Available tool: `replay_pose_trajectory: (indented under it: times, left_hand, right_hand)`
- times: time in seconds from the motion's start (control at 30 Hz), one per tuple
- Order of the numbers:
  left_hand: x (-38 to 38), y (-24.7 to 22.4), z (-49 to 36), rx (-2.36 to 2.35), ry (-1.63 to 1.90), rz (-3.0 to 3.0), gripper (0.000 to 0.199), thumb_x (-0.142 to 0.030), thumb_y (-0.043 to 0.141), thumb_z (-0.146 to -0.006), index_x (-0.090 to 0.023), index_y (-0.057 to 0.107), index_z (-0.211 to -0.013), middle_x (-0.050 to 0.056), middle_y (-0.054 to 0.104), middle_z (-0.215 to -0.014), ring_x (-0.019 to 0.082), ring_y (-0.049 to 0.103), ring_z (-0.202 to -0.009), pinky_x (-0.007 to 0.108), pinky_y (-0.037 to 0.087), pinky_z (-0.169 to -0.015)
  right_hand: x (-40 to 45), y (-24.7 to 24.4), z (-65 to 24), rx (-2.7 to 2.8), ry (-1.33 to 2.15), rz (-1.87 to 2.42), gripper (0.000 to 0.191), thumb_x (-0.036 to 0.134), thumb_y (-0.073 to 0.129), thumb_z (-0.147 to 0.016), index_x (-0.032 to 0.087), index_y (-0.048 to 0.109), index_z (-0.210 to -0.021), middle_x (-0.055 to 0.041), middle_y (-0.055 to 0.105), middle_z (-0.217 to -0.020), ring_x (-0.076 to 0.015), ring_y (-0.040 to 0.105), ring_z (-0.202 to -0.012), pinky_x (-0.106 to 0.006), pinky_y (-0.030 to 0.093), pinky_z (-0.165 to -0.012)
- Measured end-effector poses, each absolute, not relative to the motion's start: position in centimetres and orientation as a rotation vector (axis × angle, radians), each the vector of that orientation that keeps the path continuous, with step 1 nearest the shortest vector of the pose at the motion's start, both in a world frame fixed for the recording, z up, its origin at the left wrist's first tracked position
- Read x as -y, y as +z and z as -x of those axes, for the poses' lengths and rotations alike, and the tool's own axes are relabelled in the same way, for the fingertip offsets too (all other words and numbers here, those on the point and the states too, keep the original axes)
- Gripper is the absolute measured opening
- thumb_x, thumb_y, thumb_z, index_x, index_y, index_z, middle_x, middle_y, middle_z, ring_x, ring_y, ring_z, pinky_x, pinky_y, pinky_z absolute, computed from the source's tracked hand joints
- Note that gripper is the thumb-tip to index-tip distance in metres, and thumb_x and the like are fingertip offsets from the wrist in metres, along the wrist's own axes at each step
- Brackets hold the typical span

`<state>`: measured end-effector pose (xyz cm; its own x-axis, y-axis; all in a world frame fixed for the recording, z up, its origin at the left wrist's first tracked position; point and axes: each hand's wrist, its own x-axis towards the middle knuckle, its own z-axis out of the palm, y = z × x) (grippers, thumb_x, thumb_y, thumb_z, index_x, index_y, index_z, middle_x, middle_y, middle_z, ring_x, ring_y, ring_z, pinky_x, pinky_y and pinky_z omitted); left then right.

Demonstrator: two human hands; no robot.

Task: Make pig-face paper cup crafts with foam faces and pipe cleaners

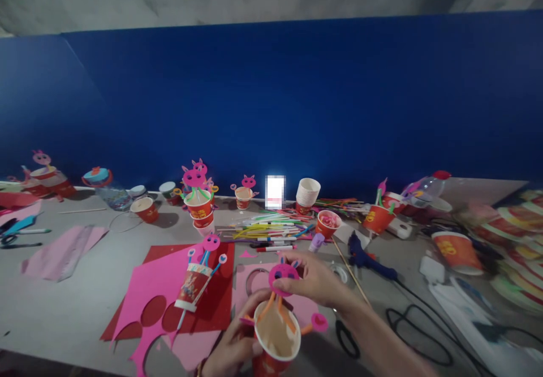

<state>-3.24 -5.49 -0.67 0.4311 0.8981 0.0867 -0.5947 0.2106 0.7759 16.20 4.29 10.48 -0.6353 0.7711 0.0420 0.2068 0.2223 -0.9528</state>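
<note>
A red paper cup point(278, 331) with a pale inside is tilted toward the camera at the bottom centre. My left hand point(237, 337) is wrapped round its left side. Above the rim is a magenta paper face point(283, 278) with ears and dark eyes, on orange strips that run down into the cup. My right hand point(316, 281) pinches this face at its right edge. A pink round piece point(319, 322) on an orange strip sticks out to the cup's right. Left of my hands, a finished-looking cup figure point(195, 286) leans on pink and red sheets.
Coloured pens point(271, 227) lie behind my hands, near a stack of cups point(309, 190) and a cup of pink scraps point(328, 224). A blue glue gun point(369, 258), its black cord and black-handled scissors point(347, 338) lie to the right. More cup figures point(197, 201) stand along the blue partition.
</note>
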Motion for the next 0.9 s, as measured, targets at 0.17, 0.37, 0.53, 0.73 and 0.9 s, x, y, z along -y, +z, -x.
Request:
replay_pose_trajectory:
  times: [0.17,0.37,0.53,0.73,0.9]
  left_hand:
    - [5.5,-0.8,3.0,-0.428,1.146,-0.82,0.074,-0.042,0.078,-0.075,-0.024,0.053,-0.142,0.014,0.065,-0.133,0.037,0.054,-0.129,0.049,0.039,-0.108]
    - [5.6,-1.5,3.1,-0.488,1.228,-0.783,0.073,-0.042,0.078,-0.073,-0.025,0.055,-0.141,0.012,0.065,-0.133,0.037,0.053,-0.131,0.047,0.035,-0.112]
    - [5.6,-2.3,3.1,-0.543,1.238,-0.765,0.066,-0.041,0.076,-0.077,-0.025,0.058,-0.139,0.012,0.066,-0.132,0.036,0.052,-0.131,0.046,0.037,-0.112]
    - [5.6,-1.9,2.7,-0.575,1.214,-0.861,0.073,-0.044,0.077,-0.077,-0.024,0.053,-0.143,0.014,0.06,-0.14,0.037,0.048,-0.136,0.048,0.034,-0.114]
    - [5.7,-1.9,2.4,-0.659,1.237,-0.995,0.081,-0.044,0.082,-0.073,-0.027,0.048,-0.146,0.014,0.054,-0.147,0.038,0.05,-0.135,0.048,0.033,-0.115]
  right_hand:
    - [-4.4,9.8,-16.1,1.869,1.401,0.939,0.038,0.047,0.077,-0.076,0.019,0.053,-0.068,0.0053,0.044,-0.066,-0.0121,0.04,-0.063,-0.023,0.032,-0.056]
    - [-4.8,9.2,-16.7,1.657,1.508,0.928,0.051,0.065,0.056,-0.09,0.02,0.067,-0.11,-0.0047,0.066,-0.091,-0.0177,0.059,-0.077,-0.03,0.048,-0.071]
    - [-5.0,8.5,-17.0,1.628,1.674,0.903,0.046,0.062,0.066,-0.084,0.017,0.068,-0.093,-0.0025,0.067,-0.081,-0.0161,0.062,-0.07,-0.031,0.051,-0.071]
    - [-5.2,7.7,-16.7,1.633,1.758,0.91,0.039,0.049,0.083,-0.072,0.017,0.067,-0.088,-0.0001,0.068,-0.077,-0.0144,0.062,-0.069,-0.027,0.049,-0.069]
    - [-5.3,7.9,-16.8,1.636,1.709,0.918,0.037,0.049,0.081,-0.075,0.017,0.066,-0.087,-0.0001,0.068,-0.076,-0.0148,0.062,-0.068,-0.027,0.049,-0.067]
